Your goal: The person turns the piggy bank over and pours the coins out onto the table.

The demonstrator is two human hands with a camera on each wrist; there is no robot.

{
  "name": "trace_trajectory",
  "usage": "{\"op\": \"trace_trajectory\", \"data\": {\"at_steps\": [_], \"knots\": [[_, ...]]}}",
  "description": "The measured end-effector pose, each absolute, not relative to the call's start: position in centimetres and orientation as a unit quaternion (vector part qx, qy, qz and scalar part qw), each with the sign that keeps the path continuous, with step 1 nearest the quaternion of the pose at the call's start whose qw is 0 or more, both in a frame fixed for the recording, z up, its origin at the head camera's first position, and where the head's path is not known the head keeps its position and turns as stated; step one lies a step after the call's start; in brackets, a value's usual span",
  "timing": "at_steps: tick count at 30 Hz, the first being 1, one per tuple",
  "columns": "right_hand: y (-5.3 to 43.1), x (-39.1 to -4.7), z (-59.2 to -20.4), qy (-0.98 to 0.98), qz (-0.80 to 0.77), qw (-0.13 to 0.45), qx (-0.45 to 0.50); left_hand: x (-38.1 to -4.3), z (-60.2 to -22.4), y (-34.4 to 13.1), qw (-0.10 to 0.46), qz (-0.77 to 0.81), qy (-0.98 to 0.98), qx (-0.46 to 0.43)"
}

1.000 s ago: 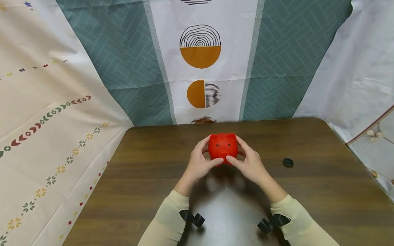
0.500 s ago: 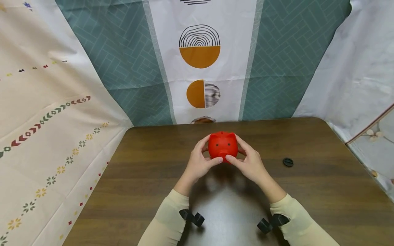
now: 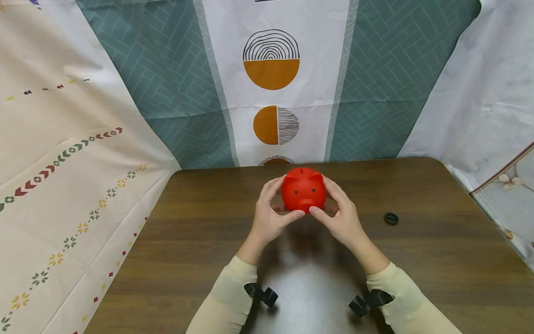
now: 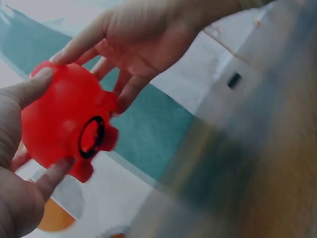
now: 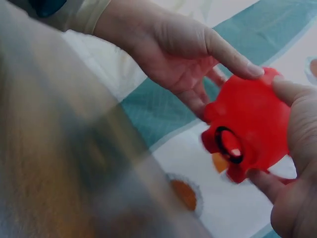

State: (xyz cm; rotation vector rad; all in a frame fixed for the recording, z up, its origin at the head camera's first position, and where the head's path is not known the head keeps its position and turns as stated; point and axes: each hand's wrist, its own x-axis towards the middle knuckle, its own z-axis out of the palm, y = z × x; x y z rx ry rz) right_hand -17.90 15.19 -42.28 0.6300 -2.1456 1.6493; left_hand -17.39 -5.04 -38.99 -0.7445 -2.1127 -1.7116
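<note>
The pig (image 3: 303, 189) is held in the air above the table (image 3: 167, 260), its underside unsupported. Taking the pig as dial centre in the head view, the left hand (image 3: 269, 211) comes in from eight o'clock and the right hand (image 3: 344, 213) from four. Both hands grip it, spread about as wide as its body: fingers curve round the flanks at nine and three, and the thumbs press the front at six, by the snout, tips just apart.

The pig is red, smooth and faintly glossy, apparently plastic, and nearly spherical. It has short ears, dark dot eyes and a narrow slot at twelve o'clock. The wrist views show stubby feet and, set in the belly, a round black ring (image 4: 101, 131), at four o'clock in the left wrist view and eight in the right.

A black disc (image 3: 391, 218) with a bar across its face lies flat on the table between three and four o'clock, well apart from the right hand. The table is brown with banded wood grain, glare showing at six. Beyond it, toward twelve, hangs creased cloth (image 3: 375, 69), teal herringbone flanking a white strip with ochre circles.
</note>
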Motion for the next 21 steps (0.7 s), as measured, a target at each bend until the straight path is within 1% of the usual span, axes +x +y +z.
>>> {"op": "trace_trajectory", "data": {"at_steps": [3, 9, 13, 14, 16, 19, 20, 21], "knots": [[15.2, -18.1, -42.7, -0.772, 0.587, 0.144, 0.195, -18.3, -40.5, -5.2, 0.126, -0.600, -0.756, -0.229], [15.3, -18.1, -43.1, -0.783, 0.589, 0.109, 0.169, -19.8, -42.9, -5.4, 0.079, -0.607, -0.764, -0.204], [15.0, -17.0, -41.3, -0.791, 0.591, 0.063, 0.144, -19.4, -42.4, -5.3, 0.048, -0.598, -0.777, -0.188], [14.9, -16.7, -40.7, -0.790, 0.592, 0.064, 0.144, -19.2, -41.9, -5.3, 0.048, -0.598, -0.777, -0.191], [14.9, -16.6, -40.2, -0.788, 0.585, 0.100, 0.164, -18.5, -40.6, -5.1, 0.073, -0.605, -0.763, -0.216], [15.0, -17.1, -40.6, -0.774, 0.564, 0.189, 0.217, -17.7, -39.2, -4.8, 0.139, -0.611, -0.730, -0.274], [15.1, -17.3, -40.9, -0.769, 0.558, 0.212, 0.229, -17.4, -38.5, -4.8, 0.152, -0.611, -0.722, -0.288], [15.1, -17.6, -41.3, -0.766, 0.555, 0.222, 0.235, -17.3, -38.3, -4.7, 0.154, -0.613, -0.718, -0.291]]}}
